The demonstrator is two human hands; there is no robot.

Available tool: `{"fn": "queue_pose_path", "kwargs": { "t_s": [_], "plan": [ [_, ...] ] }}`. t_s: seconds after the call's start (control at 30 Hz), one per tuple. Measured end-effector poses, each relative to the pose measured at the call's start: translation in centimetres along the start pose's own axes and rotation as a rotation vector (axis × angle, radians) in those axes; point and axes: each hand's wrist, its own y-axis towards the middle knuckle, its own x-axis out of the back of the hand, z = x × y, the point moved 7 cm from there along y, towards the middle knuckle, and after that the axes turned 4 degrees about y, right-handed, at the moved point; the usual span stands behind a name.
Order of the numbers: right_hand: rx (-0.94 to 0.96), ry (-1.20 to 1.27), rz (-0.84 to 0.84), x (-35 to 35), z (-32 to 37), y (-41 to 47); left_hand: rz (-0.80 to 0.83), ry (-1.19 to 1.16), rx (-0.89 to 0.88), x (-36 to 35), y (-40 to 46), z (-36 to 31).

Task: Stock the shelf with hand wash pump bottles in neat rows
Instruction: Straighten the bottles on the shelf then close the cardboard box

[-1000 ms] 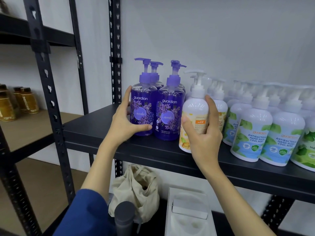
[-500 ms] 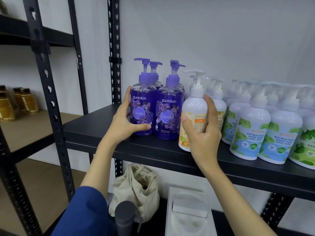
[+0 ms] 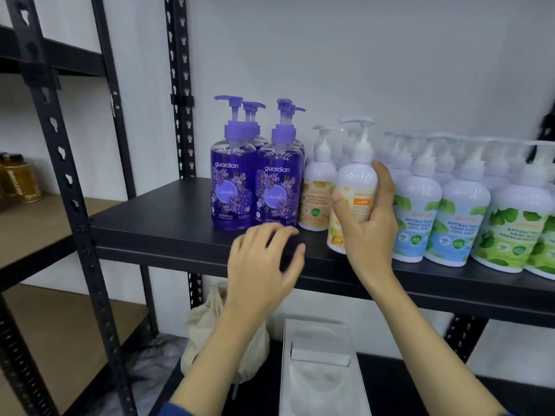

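Note:
Two rows of purple lavender pump bottles stand upright at the left of the black shelf. My right hand grips a white and orange pump bottle near the shelf's front edge, its label turned to the side. Behind it to the left stands another white and orange bottle. My left hand hovers with fingers spread in front of the purple bottles, holding nothing. Rows of white bottles with green and blue mint labels fill the shelf to the right.
A beige cloth bag and an open white box lie on the lower shelf. Brown bottles stand on a wooden shelf at the far left. Black perforated uprights frame the racks. The white wall is close behind.
My left hand has let go of the left purple bottle and pulled back toward me, in front of the shelf edge. My right hand still holds the white and orange bottle.

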Motion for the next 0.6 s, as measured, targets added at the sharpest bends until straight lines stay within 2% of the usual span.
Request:
{"fn": "queue_pose_path", "kwargs": {
  "t_s": [0.1, 0.37, 0.47, 0.6],
  "plan": [
    [-0.006, -0.052, 0.046, 0.5, -0.5, -0.4, 0.027, 0.021, -0.022, -1.6, -1.4, -0.3],
    [-0.042, -0.175, 0.143, 0.8, -0.9, -1.1, -0.070, 0.042, -0.088, -1.9, -2.0, -0.1],
    [-0.052, -0.285, 0.122, 0.9, -0.8, -1.9, -0.090, 0.045, -0.098, -1.9, -2.2, -0.2],
    [-0.042, -0.294, 0.088, 0.9, -0.8, -2.0, -0.095, 0.056, -0.104, -2.0, -2.3, -0.3]
  ]
}}
